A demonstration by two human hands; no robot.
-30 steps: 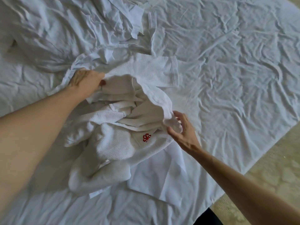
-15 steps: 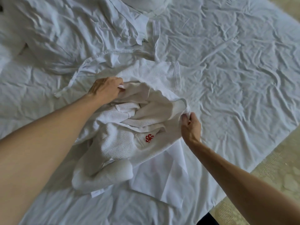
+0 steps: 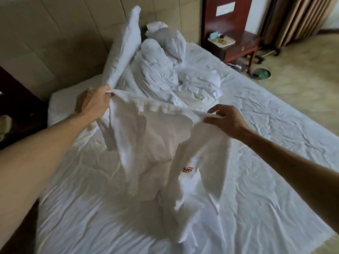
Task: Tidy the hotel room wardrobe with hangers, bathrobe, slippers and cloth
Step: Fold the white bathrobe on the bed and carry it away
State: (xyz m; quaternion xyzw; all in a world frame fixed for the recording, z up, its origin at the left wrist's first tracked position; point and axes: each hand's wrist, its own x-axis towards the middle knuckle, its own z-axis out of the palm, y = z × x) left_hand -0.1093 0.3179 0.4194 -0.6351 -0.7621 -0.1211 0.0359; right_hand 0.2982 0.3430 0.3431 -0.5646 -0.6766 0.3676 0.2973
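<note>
A white bathrobe [image 3: 157,147] with a small red emblem hangs in the air above the bed, its lower part trailing on the sheet. My left hand [image 3: 92,104] grips the robe's upper edge at the left. My right hand [image 3: 226,119] pinches the same edge at the right, with the collar stretched between the two hands. No hangers, slippers or cloth are visible.
The bed [image 3: 275,162] has a wrinkled white sheet, with a crumpled duvet [image 3: 165,70] and pillows [image 3: 124,46] piled at the headboard. A dark wooden nightstand [image 3: 236,41] stands beyond the bed, with curtains [image 3: 297,17] and a green dish [image 3: 261,73] on the carpet.
Both hands have lifted the bathrobe off the bed and spread its top edge apart. My view has tilted up toward the headboard.
</note>
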